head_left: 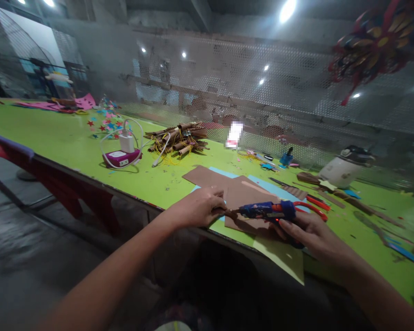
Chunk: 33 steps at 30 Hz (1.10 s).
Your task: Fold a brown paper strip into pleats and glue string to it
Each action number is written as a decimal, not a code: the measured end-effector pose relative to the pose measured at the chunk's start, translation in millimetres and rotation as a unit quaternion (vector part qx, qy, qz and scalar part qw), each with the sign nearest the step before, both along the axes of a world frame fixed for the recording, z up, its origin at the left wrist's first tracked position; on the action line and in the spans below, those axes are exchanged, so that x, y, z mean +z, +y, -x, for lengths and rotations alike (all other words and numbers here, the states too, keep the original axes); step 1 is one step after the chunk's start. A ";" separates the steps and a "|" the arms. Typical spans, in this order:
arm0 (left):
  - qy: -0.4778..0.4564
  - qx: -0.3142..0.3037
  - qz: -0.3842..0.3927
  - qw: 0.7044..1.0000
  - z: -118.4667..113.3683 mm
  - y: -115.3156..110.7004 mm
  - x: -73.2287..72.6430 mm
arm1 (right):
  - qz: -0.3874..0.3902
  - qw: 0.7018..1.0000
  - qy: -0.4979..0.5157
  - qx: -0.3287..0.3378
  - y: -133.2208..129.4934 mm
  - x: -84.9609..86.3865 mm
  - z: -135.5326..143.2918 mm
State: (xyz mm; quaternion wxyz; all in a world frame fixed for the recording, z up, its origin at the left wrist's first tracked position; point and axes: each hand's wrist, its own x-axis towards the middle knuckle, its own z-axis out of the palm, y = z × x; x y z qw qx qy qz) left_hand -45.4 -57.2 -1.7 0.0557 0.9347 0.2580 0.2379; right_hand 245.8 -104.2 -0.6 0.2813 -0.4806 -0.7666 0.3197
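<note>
My right hand [305, 232] is wrapped round a dark blue glue gun [269, 210] with a small red light on it. The gun's nozzle points left, at a small brown piece [232, 214] by my left fingertips. My left hand [202, 206] is closed in a pinch on that brown piece, above the table's front edge. Under and behind both hands lie sheets of brown card [207, 177] and light blue paper [271, 186]. A pale yellow sheet [284, 259] hangs over the front edge below the glue gun.
On the green table [152, 184] are a purple power strip [124, 158] with a white cable, a pile of brown rolls [179, 138] and a lit phone [234, 134]. Red-handled scissors [312, 209] and a white pot [341, 170] stand or lie right. A red chair [62, 179] is at left.
</note>
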 end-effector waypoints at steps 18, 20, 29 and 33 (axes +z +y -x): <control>0.009 0.005 -0.007 1.000 -0.1 -0.2 -0.2 | -0.008 0.999 -0.051 0.002 0.8 2.1 5.3; 0.015 0.008 -0.009 1.000 -0.4 -0.4 0.4 | -0.004 0.999 -0.047 0.007 -1.4 2.5 3.9; 0.026 0.013 -0.018 0.999 0.2 -0.2 -0.1 | 0.006 0.999 -0.045 0.007 -3.9 6.1 4.3; 0.029 0.024 -0.004 0.999 0.0 -3.8 1.2 | 0.009 0.999 -0.043 0.000 -7.6 3.0 1.1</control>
